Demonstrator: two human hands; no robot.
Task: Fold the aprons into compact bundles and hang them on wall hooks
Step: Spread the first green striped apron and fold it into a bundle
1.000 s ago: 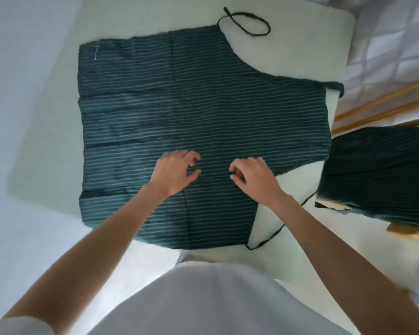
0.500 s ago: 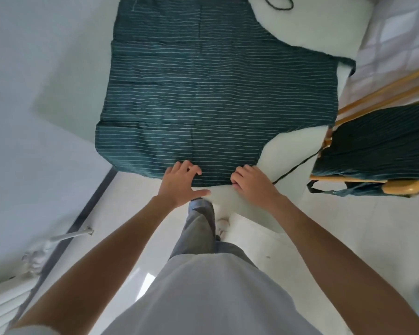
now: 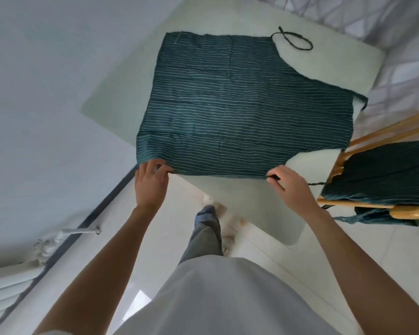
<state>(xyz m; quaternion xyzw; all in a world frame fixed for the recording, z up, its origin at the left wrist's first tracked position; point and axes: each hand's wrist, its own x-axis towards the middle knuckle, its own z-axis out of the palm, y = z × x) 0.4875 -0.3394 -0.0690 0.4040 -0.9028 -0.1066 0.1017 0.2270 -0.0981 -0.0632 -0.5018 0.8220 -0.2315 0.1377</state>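
A dark green apron with thin white stripes (image 3: 239, 112) lies spread flat on a pale table (image 3: 336, 59). Its near edge reaches the table's near edge. My left hand (image 3: 150, 182) pinches the apron's near left corner. My right hand (image 3: 290, 184) pinches the near right corner where a dark tie string (image 3: 317, 183) starts. The neck loop (image 3: 293, 41) lies on the table at the far side. A second striped apron (image 3: 384, 180) hangs over a wooden chair at the right.
The wooden chair (image 3: 377, 206) stands close to the table's right side. A pale wall is at the left with a radiator (image 3: 8, 286) low down. White floor tiles and my own leg (image 3: 203, 235) lie below the table edge.
My hands slid from the apron's middle to its near edge, then spread apart to the two near corners and pinched them. The camera view shifted back.
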